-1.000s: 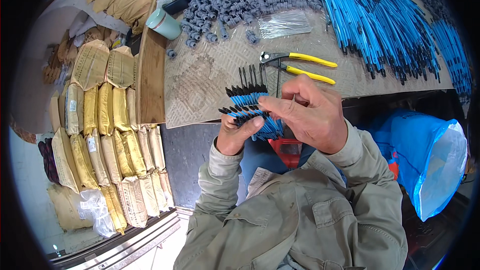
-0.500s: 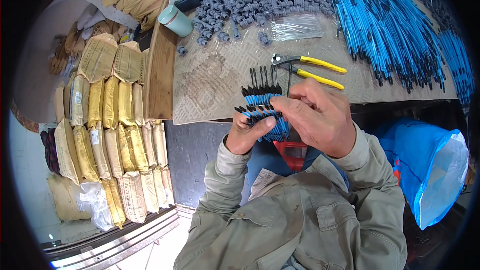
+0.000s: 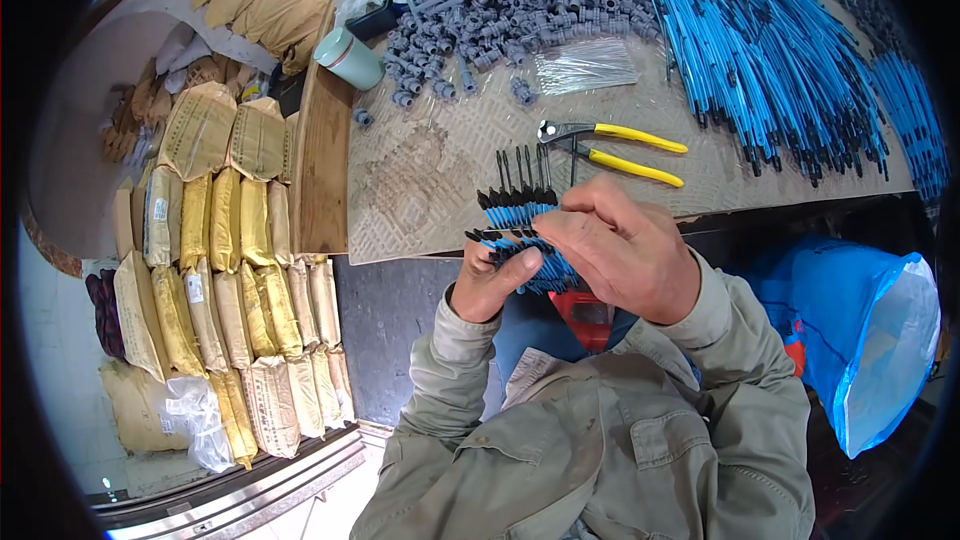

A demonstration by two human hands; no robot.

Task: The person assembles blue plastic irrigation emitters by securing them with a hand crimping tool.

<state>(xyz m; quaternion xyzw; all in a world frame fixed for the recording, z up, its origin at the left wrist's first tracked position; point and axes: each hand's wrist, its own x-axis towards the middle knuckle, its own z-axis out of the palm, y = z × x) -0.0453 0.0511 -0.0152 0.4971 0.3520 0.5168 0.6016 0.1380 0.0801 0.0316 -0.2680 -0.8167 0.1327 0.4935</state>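
Note:
My left hand (image 3: 487, 281) is closed around a bundle of blue rods with black tips (image 3: 518, 208), held just off the table's front edge. Several dark points stick up from the bundle in a row. My right hand (image 3: 622, 252) presses against the bundle's right side with thumb and fingers pinched together. Whatever sits between those fingertips is too small or hidden to make out. Beyond the hands, end-cutting pliers with yellow handles (image 3: 622, 148) lie on the table, and a sheaf of thin silvery pins (image 3: 586, 67) rests farther back.
Grey plastic fittings (image 3: 500, 15) are heaped at the back. A large pile of blue rods (image 3: 770, 55) covers the right. A pale green cup (image 3: 349, 59) stands at the table's left edge. Packed paper sacks (image 3: 225, 280) stack at left; a blue bag (image 3: 850, 330) hangs at right.
The view has shifted slightly. Both hands stay on the bundle of rods, the right still pinching at its side, with little visible movement.

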